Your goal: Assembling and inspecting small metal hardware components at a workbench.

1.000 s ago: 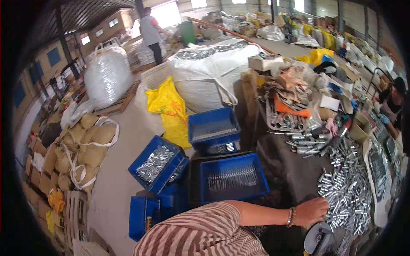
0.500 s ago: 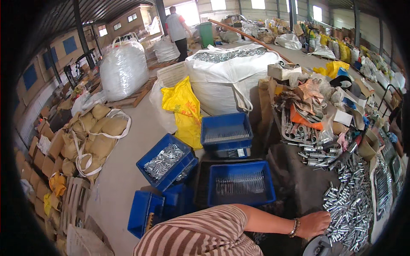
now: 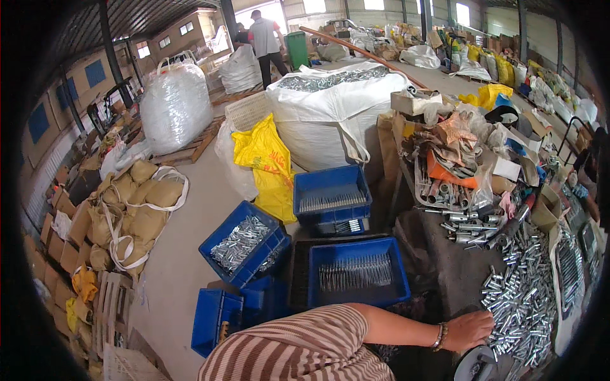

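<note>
Since the earlier frames the view has swung a little to the right: the blue crates sit further left and more of the metal pile shows, while the arm has stayed stretched out to the pile's near edge.

Head view: one hand (image 3: 469,331) shows, on an arm in a brown-and-white striped sleeve (image 3: 298,352) with a beaded bracelet (image 3: 440,336) at the wrist. Which of the person's hands it is cannot be told, nor can the grip: the fingers curl down at the edge of the bolts (image 3: 524,298), and what they pinch, if anything, is hidden. The bolts are short, shiny, zinc-grey cylinders, heaped loosely over a dark table (image 3: 454,267) to the right of the hand. Just below the hand lies a round grey disc (image 3: 478,367).

Left of the table stand rigid blue plastic crates: the near crate (image 3: 356,273) holds a row of thin metal rods, another crate (image 3: 333,193) behind it holds the same, and a tilted crate (image 3: 244,244) is full of glinting small parts. A crumpled yellow bag (image 3: 267,159) leans by a big white woven sack (image 3: 337,105) topped with metal pieces. Tan stuffed sacks (image 3: 136,209) lie at left. A person (image 3: 265,41) stands far back.
</note>
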